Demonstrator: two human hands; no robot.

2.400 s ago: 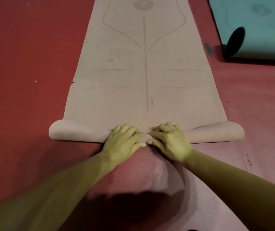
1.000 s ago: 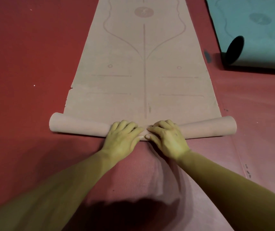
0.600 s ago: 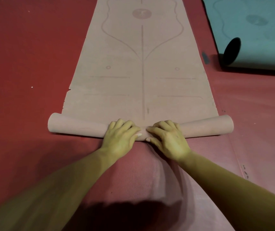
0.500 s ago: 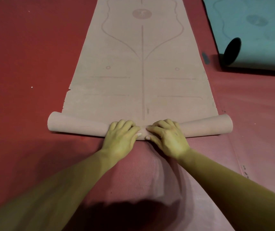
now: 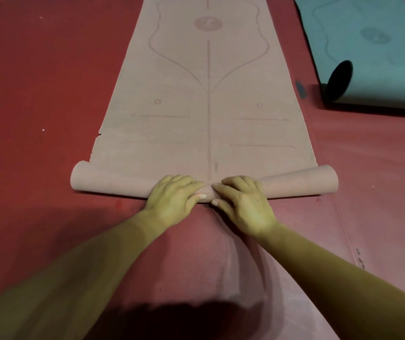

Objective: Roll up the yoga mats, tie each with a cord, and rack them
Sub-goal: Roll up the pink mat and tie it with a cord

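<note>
The mat roll (image 5: pixel 113 184) is clasped mid-width by the left hand (image 5: pixel 174 198) and right hand (image 5: pixel 244 203); it should be kept tight, its looser ends evened.

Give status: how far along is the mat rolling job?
Done: only the near end of the tan mat is curled into a thin roll. In hand: left hand and right hand grip that roll at its middle. Left: most of the tan mat lies flat; the teal mat, near end curled, needs rolling too; no cord or rack in view.
</note>
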